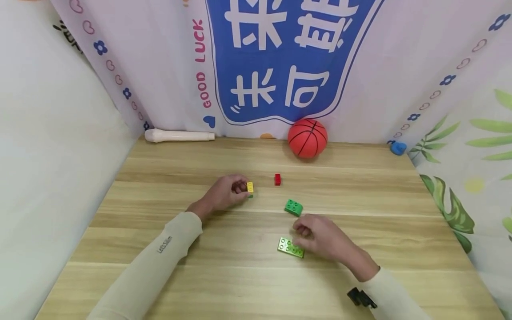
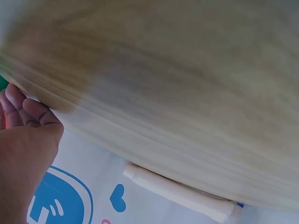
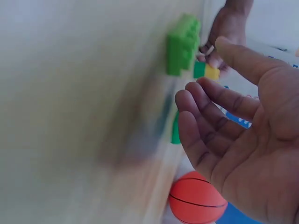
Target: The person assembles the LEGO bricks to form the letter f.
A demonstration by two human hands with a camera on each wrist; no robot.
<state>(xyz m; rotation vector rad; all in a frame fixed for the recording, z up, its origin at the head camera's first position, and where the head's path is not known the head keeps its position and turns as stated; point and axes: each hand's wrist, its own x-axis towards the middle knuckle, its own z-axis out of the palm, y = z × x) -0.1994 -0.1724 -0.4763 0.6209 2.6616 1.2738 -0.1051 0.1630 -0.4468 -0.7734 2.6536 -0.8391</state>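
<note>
Wooden tabletop (image 1: 240,284) beneath, the right hand (image 1: 322,238) partly hides a lime brick (image 1: 288,247)

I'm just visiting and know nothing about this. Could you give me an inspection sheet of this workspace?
Surface: wood-grain tabletop.
Job's things: yellow-and-green stack, red brick, dark-green brick, light-green brick.
Clutter: red ball, white microphone-shaped object and small blue object, all along the back edge.
Grips: left grip at the stack, firm hold unclear; right grip loosely curled near the light-green brick, holding nothing.
Cables: nothing seen.
Surroundings: printed backdrop behind, leaf-patterned sheet at the right.
</note>
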